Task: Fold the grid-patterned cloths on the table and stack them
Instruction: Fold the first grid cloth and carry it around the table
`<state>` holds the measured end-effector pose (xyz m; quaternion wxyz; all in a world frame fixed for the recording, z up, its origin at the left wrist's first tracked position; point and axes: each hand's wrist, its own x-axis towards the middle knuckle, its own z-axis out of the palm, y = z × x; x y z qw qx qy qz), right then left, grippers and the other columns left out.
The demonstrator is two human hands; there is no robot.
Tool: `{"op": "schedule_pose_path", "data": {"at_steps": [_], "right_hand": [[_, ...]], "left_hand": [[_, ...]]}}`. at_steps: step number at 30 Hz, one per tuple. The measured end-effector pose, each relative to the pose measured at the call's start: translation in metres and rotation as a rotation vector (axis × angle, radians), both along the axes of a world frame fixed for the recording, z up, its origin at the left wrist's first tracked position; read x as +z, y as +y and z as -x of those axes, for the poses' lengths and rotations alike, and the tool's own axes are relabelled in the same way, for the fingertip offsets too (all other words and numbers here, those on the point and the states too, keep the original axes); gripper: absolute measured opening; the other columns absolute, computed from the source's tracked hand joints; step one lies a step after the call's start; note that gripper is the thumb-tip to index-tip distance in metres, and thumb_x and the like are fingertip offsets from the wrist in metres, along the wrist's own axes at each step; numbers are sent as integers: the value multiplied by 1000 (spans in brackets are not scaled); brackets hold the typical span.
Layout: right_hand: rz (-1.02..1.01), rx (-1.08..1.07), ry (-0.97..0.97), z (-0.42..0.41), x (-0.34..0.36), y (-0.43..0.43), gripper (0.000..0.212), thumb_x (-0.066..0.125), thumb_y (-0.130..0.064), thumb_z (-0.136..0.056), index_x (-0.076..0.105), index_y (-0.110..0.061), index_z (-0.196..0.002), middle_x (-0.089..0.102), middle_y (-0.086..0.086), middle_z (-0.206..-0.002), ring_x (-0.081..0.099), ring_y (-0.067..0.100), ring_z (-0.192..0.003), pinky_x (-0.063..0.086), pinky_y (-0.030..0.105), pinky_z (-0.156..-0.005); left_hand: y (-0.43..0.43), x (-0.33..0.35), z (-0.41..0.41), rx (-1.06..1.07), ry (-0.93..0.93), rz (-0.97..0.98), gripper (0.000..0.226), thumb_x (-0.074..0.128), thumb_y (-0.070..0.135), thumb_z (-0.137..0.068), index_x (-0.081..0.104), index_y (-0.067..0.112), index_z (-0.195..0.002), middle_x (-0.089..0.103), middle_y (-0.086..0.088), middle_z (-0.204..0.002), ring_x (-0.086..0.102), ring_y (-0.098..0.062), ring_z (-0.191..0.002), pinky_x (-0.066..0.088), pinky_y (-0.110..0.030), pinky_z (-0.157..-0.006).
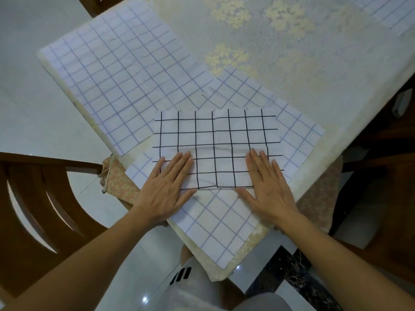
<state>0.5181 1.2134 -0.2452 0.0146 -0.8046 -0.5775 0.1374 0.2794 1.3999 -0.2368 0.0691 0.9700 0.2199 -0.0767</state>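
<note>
Well left of our fingers: big blue-grid cloth (116,75), flat on table (303,70).
Our left hand (167,189) flat on near-left part of black-grid cloth (215,138); fingers straight, close together, thumb splayed, pinching nothing.
Cloth lies mostly ahead of fingertips. Long axis runs hand to hand; near edge between our thumbs.
Beneath palms: second blue-grid cloth (215,223), corner toward us.
Our right hand (267,189) mirrors left on near-right part, same flat press.
Both hands equally near. We judge next fold brings one short end across to other.
</note>
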Motion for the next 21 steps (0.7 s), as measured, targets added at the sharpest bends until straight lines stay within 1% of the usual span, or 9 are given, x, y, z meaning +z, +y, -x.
{"op": "schedule_pose_path", "data": {"at_steps": [2,3,5,7,10,13,16,19,21], "right_hand": [[-75,-36,17,-1,6,10,82,13,-67,-98,0,-14,-159,-5,1,-167,-8,18,-154,3,42,-125],[-95,-50,19,-2,8,18,81,13,-66,-99,2,-14,-159,-3,1,-167,-7,19,-154,2,42,-125],[-83,-79,26,-3,9,37,81,11,-66,-98,-1,-14,-159,-7,1,-167,-10,19,-154,0,41,-125],[-17,-97,18,-6,4,47,83,5,-68,-95,-7,-15,-158,-14,0,-166,-16,17,-152,-2,41,-125],[43,-75,-39,-21,-7,40,83,3,-69,-95,-14,-16,-157,-20,0,-165,-21,16,-151,0,43,-125],[29,-67,-73,-41,-10,27,81,13,-66,-99,-12,-15,-157,-16,1,-166,-16,16,-152,5,45,-125],[50,-54,-70,-47,-8,23,82,14,-66,-99,-11,-14,-158,-16,1,-166,-15,17,-153,8,46,-125],[5,-103,-39,-39,-2,30,84,12,-68,-98,-7,-12,-158,-13,3,-167,-12,18,-153,2,43,-125],[-59,-134,-18,-33,4,48,83,11,-68,-98,-5,-13,-158,-10,2,-167,-11,19,-153,-2,39,-125]], "left_hand": [[2,5,-10,54,-65,7,73,14,58,-102,10,13,-158,6,-3,-167,4,-18,-153,13,-50,-123],[3,6,-19,76,-80,3,72,14,58,-102,9,13,-158,5,-2,-167,3,-18,-153,12,-50,-123],[4,6,-38,97,-71,5,73,12,59,-102,5,14,-158,1,-2,-167,-1,-18,-153,8,-49,-124],[4,0,-47,102,-48,18,73,13,59,-101,1,15,-158,-3,-2,-167,-4,-18,-153,6,-48,-124],[15,-12,-36,86,0,0,74,14,60,-101,1,15,-158,-4,-3,-167,-4,-19,-153,10,-49,-123],[32,-16,-24,37,25,-11,76,14,63,-100,2,15,-158,-3,-3,-167,-3,-18,-153,14,-49,-123],[37,-13,-22,-7,41,-3,78,12,64,-99,3,14,-158,-2,-4,-167,-3,-18,-153,14,-49,-123],[32,-5,-26,42,-17,25,77,16,62,-99,6,13,-158,0,-5,-167,-1,-21,-153,13,-52,-123],[34,1,-43,74,-81,23,75,18,60,-100,7,14,-158,1,-4,-167,0,-21,-154,10,-50,-123]]}}
